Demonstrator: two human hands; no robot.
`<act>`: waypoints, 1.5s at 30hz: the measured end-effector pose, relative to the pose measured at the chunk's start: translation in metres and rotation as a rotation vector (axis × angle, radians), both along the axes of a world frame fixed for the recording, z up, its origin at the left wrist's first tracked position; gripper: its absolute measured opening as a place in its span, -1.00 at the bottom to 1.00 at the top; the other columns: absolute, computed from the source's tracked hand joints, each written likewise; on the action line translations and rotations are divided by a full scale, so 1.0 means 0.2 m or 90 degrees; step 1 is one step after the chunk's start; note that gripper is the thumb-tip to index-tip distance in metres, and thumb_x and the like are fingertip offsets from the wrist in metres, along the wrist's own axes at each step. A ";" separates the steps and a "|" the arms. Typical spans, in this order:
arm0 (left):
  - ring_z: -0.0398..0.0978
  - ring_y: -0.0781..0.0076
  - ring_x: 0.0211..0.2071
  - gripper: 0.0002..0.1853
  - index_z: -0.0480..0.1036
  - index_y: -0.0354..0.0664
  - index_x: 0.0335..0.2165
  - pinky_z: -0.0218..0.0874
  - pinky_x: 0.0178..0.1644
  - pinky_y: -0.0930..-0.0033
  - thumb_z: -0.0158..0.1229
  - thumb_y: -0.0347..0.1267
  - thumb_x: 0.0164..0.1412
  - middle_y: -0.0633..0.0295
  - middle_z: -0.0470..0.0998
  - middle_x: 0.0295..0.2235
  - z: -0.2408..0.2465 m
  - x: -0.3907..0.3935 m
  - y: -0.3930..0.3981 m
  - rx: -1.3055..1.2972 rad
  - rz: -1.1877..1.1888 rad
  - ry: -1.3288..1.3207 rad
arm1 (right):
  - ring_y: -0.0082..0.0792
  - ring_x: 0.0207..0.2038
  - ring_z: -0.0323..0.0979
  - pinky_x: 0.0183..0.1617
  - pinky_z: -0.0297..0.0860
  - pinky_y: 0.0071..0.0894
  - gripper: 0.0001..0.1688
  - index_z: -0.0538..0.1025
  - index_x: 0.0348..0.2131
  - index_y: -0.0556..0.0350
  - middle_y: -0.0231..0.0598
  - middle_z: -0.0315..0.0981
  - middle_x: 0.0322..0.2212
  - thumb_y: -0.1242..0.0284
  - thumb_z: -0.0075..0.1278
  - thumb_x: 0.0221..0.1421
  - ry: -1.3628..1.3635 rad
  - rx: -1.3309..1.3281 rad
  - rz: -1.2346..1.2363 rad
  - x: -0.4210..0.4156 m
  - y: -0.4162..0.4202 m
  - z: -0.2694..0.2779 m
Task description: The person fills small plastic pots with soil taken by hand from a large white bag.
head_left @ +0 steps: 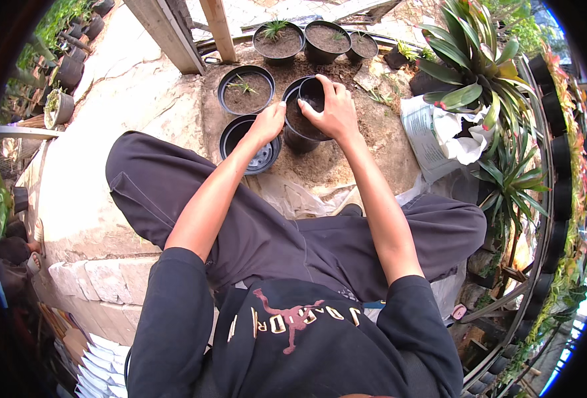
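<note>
My right hand (337, 110) grips a small black plastic pot (312, 90), tilted with its mouth towards me, over a larger black plastic pot (301, 143). Dark soil shows inside the larger pot. At that pot's left rim is my left hand (270, 122), thumb on the edge and fingers mostly hidden. Beneath my left wrist stands an empty black pot (262, 160) with drainage holes in its base. Just beyond it, a wide pot (246, 102) of soil holds a small spiky seedling (244, 85).
Three soil-filled pots (278, 49) line the far side. On the right are an opened white sack (430, 137) and broad-leaved bromeliads (477, 74). Wooden posts (166, 35) rise at far left. Clear plastic sheeting (298, 196) lies before my legs; loose soil covers the ground.
</note>
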State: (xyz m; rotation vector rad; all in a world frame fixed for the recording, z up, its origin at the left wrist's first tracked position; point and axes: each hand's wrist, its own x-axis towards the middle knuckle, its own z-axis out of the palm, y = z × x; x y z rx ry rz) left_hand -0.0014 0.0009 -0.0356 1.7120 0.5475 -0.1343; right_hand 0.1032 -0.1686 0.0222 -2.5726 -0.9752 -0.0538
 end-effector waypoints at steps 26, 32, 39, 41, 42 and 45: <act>0.55 0.03 -0.03 -0.47 0.41 -0.35 0.06 0.28 0.09 0.12 -0.24 -0.11 0.48 -0.19 0.59 -0.12 0.04 -0.01 -0.03 0.081 0.004 -0.047 | 0.17 0.02 0.46 0.12 0.38 0.01 -0.02 0.37 0.21 -0.02 0.22 0.43 0.00 -0.15 0.24 -0.05 0.109 -0.043 0.111 -0.01 -0.04 -0.02; 0.54 0.33 -0.40 -0.47 0.43 -0.30 -0.13 0.35 -0.30 0.28 -0.27 -0.05 0.50 0.13 0.56 -0.39 0.05 -0.01 -0.01 0.001 0.004 -0.031 | 0.19 0.08 0.43 0.18 0.36 0.01 0.00 0.31 0.27 -0.09 0.25 0.37 0.07 -0.10 0.25 -0.04 0.114 0.059 0.077 -0.05 -0.04 -0.06; 0.50 0.40 -0.52 -0.46 0.44 -0.26 -0.21 0.34 -0.44 0.33 -0.28 -0.01 0.50 0.22 0.53 -0.45 -0.02 0.00 0.00 -0.054 0.026 -0.029 | 0.17 0.07 0.46 0.15 0.40 0.00 0.08 0.32 0.28 -0.15 0.21 0.36 0.09 -0.24 0.22 -0.10 0.154 -0.056 0.107 -0.01 -0.01 -0.02; 0.47 0.39 -0.53 -0.44 0.43 -0.30 -0.30 0.34 -0.39 0.29 -0.28 -0.04 0.50 0.20 0.52 -0.50 0.00 -0.01 0.00 -0.051 0.038 -0.032 | 0.19 0.08 0.46 0.16 0.40 0.01 0.11 0.28 0.30 -0.18 0.25 0.34 0.10 -0.25 0.21 -0.10 0.153 0.017 0.146 0.04 -0.02 0.01; 0.47 0.39 -0.53 -0.44 0.43 -0.30 -0.30 0.34 -0.39 0.29 -0.28 -0.03 0.50 0.20 0.52 -0.50 0.01 -0.01 0.00 -0.043 0.038 -0.028 | 0.20 0.09 0.44 0.15 0.40 0.02 0.11 0.28 0.31 -0.21 0.28 0.35 0.08 -0.24 0.22 -0.10 0.122 0.136 0.088 0.03 -0.03 0.00; 0.46 0.40 -0.54 -0.44 0.43 -0.30 -0.30 0.33 -0.39 0.29 -0.28 -0.03 0.50 0.20 0.52 -0.50 0.03 -0.01 -0.02 -0.026 0.032 -0.030 | 0.24 0.09 0.42 0.14 0.39 0.10 0.09 0.31 0.29 -0.20 0.27 0.37 0.06 -0.30 0.17 -0.10 0.122 -0.123 0.075 0.04 -0.05 -0.01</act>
